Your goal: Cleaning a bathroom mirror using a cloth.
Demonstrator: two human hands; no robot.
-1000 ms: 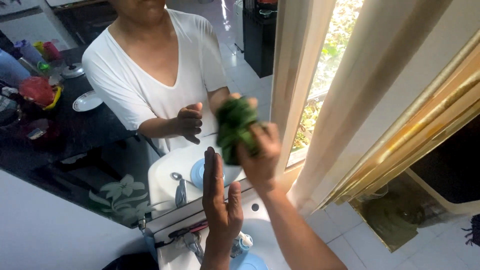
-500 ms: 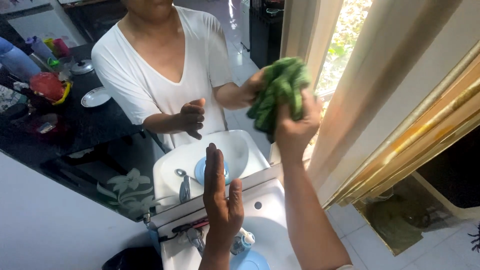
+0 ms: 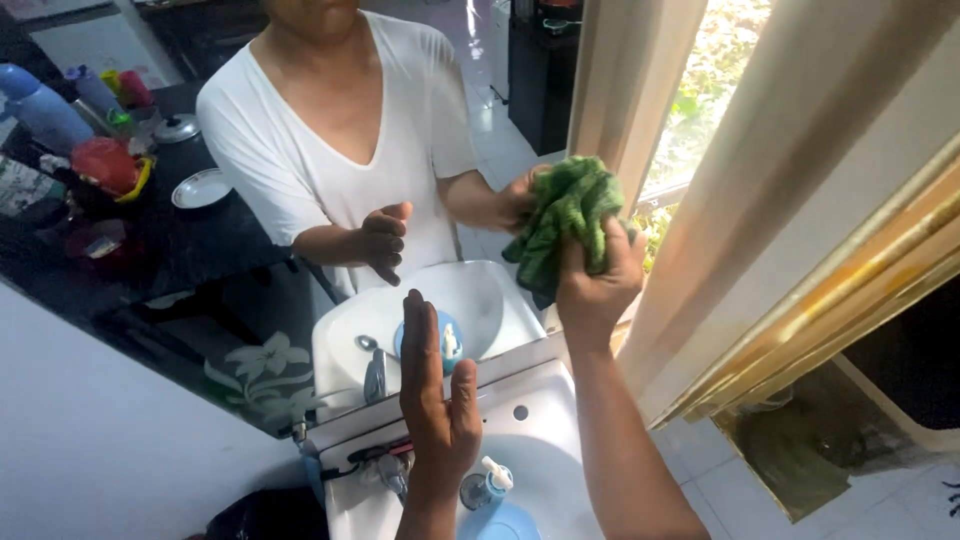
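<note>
Right-hand grip [image 3: 597,285] closed around a bunched green cloth [image 3: 565,215]; cloth wadded up, bulk rising above and slightly left of the fingers, pressed against the mirror [image 3: 250,300] directly ahead of the grip. Cloth has no clear long axis, being crumpled; loose folds hang just left of the thumb. Right forearm runs up from the lower edge, wrist bent toward the glass, so this hand is the one at the mirror. Left hand [image 3: 437,400] holds nothing: flat, fingers straight and together, edge-on and upright, below and to the left of the grip, apart from the cloth, over the white basin [image 3: 540,450]. Soap pump bottle [image 3: 487,482] sits just below that hand. Window frame [image 3: 690,190] lies immediately right of the grip
</note>
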